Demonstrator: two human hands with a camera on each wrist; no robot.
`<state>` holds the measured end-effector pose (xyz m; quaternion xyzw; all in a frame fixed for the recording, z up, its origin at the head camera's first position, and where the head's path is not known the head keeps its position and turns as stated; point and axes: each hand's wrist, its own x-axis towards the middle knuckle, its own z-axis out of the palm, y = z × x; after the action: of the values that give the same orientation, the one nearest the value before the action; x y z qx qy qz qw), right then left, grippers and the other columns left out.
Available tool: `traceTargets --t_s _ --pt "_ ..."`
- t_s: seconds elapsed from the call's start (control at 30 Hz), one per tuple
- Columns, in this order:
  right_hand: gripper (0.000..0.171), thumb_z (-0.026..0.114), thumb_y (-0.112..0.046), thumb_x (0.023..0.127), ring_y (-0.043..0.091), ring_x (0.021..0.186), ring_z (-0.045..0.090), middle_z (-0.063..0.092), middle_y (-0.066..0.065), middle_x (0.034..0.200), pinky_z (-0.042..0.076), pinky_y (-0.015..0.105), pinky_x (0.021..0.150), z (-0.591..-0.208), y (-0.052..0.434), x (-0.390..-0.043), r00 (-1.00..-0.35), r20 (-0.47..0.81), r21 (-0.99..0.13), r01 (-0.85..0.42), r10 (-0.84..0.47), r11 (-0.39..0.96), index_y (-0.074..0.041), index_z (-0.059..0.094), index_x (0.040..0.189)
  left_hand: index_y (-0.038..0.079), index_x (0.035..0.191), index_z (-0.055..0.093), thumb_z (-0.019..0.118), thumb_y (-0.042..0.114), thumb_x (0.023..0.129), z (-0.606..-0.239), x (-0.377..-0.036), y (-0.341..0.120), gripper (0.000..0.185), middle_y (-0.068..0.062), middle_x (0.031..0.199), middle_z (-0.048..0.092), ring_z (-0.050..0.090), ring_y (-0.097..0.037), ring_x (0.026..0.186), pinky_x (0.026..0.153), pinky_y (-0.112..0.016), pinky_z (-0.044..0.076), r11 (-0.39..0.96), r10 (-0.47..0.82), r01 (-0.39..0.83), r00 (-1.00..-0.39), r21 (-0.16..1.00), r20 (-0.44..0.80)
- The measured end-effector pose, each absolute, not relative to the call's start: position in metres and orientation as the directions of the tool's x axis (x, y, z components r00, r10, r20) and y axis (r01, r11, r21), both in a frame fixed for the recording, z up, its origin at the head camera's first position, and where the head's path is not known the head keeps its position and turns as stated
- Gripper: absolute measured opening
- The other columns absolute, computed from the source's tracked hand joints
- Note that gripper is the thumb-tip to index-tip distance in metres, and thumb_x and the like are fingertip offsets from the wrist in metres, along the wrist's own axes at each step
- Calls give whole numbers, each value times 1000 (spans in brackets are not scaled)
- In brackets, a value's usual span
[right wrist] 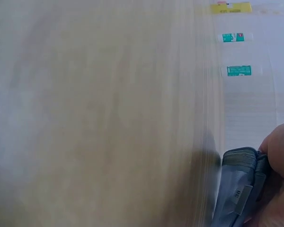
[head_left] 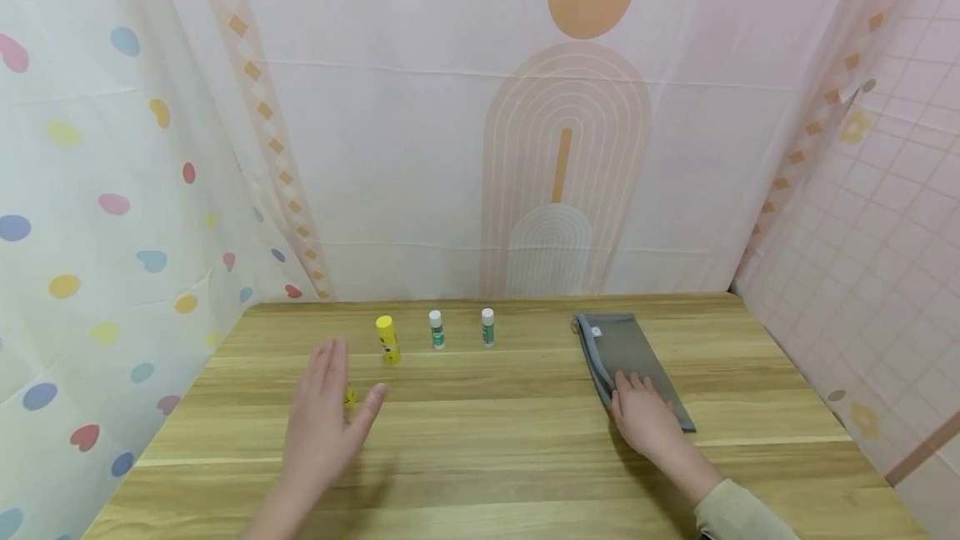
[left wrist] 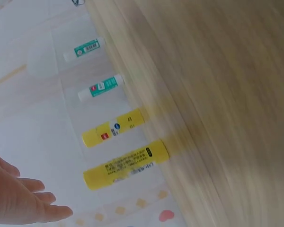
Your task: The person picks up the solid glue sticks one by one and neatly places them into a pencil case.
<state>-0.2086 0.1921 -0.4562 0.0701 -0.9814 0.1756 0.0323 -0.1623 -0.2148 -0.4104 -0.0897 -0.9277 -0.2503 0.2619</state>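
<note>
My left hand hovers at the left, fingers straight and thumb spread, holding nothing. Behind it, mostly hidden in the head view, stands a large yellow glue stick. A smaller yellow glue stick stands upright just beyond that hand. Two white-capped green glue sticks, one at the middle and another to its right, complete the row. On the right, my right hand grips the near end of a grey zippered pouch. The right wrist view shows fingers at the pouch's zipper end; their undersides are hidden.
A wood-grain table carries everything. Patterned cloth hangs behind it as a back curtain, with a dotted curtain on the left and a checked one on the right.
</note>
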Motion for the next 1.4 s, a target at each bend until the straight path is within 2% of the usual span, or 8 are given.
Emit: traceTargets --t_s 0.2,0.93,1.23,1.4 --pt "40 42 -10 102 58 126 40 47 38 135 36 79 89 -458 193 -209 -984 120 -360 -164 -129 918 15 51 133 -7 153 20 59 39 98 -411 -162 -225 82 -32 154 24 17 -49 143 117 -61 11 858 5 275 -850 434 527" --pt "42 39 -9 104 58 131 33 40 38 141 22 83 94 -463 191 -211 -982 158 -464 -169 -106 869 13 45 139 -12 151 17 55 40 101 -416 -169 -250 82 -37 153 21 19 -54 140 113 -68 14 855 -60 199 -880 480 471" --pt "42 40 -10 104 58 131 33 39 39 141 22 83 94 -464 190 -211 -980 168 -476 -175 -107 862 13 45 139 -9 154 7 51 44 102 -419 -172 -258 86 -36 155 12 14 -57 140 111 -71 14 815 -94 133 -930 564 354" --pt "42 39 -10 105 57 132 32 40 38 141 21 83 95 -464 190 -212 -980 164 -486 -176 -108 856 13 43 140 -8 154 -1 54 49 99 -420 -175 -261 96 -37 155 7 13 -58 139 110 -71 16 754 -110 54 -972 654 207"
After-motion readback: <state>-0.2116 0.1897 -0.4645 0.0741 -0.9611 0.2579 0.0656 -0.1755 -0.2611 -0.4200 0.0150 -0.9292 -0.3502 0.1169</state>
